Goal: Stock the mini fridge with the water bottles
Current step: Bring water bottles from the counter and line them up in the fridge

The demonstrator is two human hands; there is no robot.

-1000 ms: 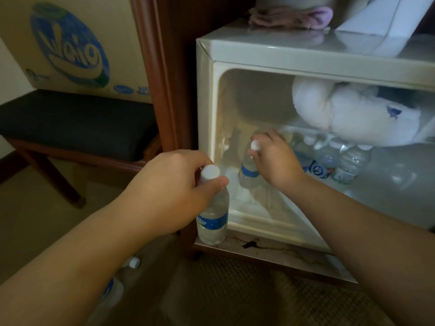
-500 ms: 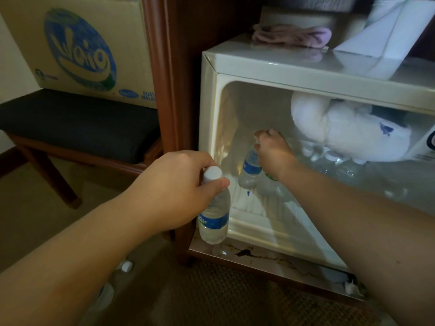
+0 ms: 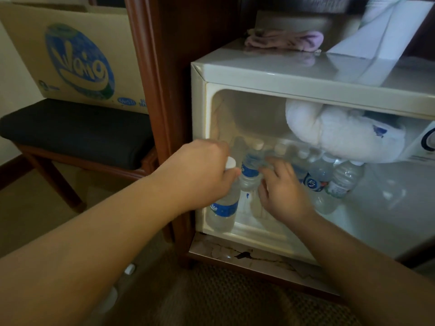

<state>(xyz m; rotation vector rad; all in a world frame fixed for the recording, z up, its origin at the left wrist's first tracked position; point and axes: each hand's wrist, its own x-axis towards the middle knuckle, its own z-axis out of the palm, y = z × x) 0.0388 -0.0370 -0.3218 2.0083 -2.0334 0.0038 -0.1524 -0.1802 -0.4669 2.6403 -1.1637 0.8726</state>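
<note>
The white mini fridge (image 3: 259, 76) stands open inside a wooden cabinet. My left hand (image 3: 197, 175) grips a clear water bottle (image 3: 223, 212) with a blue label by its neck, at the fridge's front left corner. A second blue-label bottle (image 3: 250, 170) stands upright just inside, behind it. My right hand (image 3: 280, 194) hovers beside that bottle with fingers spread, holding nothing. Several more bottles (image 3: 329, 182) crowd the back under a white frosted bundle (image 3: 341, 135).
A cardboard water carton (image 3: 70, 55) rests on a dark cushioned stool (image 3: 75, 132) to the left. More bottles (image 3: 110, 300) lie on the floor under my left arm. A pink cloth (image 3: 284, 40) and white paper (image 3: 381, 36) sit on the fridge top.
My right hand has let go of the bottle deep in the fridge and drawn back toward the front. My left hand has carried its bottle rightward into the fridge opening.
</note>
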